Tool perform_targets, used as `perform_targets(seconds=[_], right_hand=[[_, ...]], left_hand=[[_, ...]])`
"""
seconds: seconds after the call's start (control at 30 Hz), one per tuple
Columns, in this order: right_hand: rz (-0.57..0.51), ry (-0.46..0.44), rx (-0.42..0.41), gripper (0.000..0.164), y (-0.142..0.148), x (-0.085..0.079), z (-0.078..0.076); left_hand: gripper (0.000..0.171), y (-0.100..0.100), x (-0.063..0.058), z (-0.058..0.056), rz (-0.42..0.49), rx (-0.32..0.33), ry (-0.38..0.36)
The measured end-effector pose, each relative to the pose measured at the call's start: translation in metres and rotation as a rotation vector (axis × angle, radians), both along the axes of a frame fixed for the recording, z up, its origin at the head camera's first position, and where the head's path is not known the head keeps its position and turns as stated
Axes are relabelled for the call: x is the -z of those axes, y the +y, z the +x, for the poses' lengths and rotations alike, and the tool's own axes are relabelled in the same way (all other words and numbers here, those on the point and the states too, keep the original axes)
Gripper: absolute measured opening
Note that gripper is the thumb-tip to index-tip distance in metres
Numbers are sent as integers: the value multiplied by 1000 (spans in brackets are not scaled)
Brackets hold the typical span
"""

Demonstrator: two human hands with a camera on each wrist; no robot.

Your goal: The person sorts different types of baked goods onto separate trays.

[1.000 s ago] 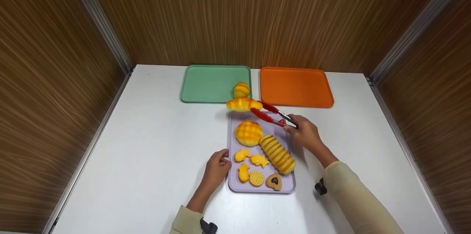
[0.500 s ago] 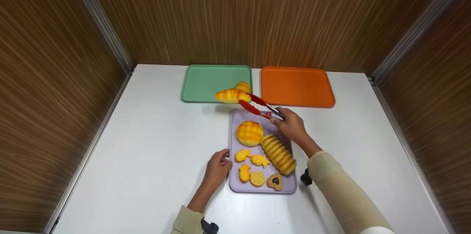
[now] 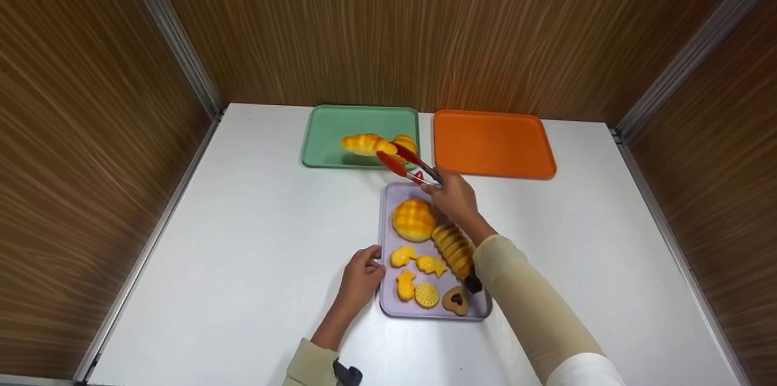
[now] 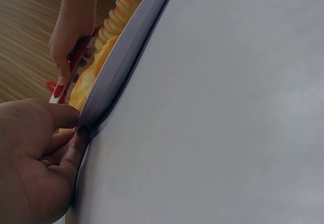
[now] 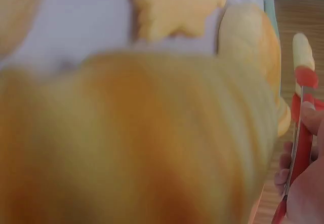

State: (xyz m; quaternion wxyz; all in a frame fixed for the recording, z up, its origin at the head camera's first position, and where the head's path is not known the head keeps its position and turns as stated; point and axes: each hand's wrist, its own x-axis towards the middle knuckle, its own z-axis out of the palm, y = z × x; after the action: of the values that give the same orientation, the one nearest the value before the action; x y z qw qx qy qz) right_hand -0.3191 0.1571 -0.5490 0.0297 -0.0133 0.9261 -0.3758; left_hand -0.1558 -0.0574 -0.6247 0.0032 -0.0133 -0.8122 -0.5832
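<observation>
Croissant: It was at the upper centre of the head view, its right end between the red tips of the tongs and the rest jutting toward the left, above the green tray, where a shadow showed beneath it.
Right hand: Its fingers were curled round the tong handles, to the lower right of the croissant; the tips were clamped on that pastry.
Left hand: Its thumb and a finger pinched the left edge of the purple tray, low in the middle of the frame.
Small roll: It lay at the right end of the green tray, partly hidden by the tongs; whether the croissant touched it could not be told.
Striped roll: It lay on the purple tray, its lower end covered by a dark wrist device.
Right wrist view: A blurred, cut-off bread filled the lower left, and the right edge cropped the right hand.
Left wrist view: The tongs ran out of sight behind the left hand.
</observation>
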Motion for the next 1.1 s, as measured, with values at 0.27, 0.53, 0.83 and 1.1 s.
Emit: perform_targets(seconds=[0.27, 0.53, 0.83, 1.1], right_hand=[[45, 88, -5, 42, -31, 2, -8], [60, 170, 56, 44, -70, 7, -13], [81, 177, 121, 39, -93, 14, -18], [14, 133, 156, 43, -89, 17, -25]], left_hand=[[40, 2, 2, 1, 12, -7, 5], [40, -2, 1, 0, 49, -3, 45], [41, 1, 0, 0, 62, 11, 13], [41, 5, 1, 0, 33, 14, 27]])
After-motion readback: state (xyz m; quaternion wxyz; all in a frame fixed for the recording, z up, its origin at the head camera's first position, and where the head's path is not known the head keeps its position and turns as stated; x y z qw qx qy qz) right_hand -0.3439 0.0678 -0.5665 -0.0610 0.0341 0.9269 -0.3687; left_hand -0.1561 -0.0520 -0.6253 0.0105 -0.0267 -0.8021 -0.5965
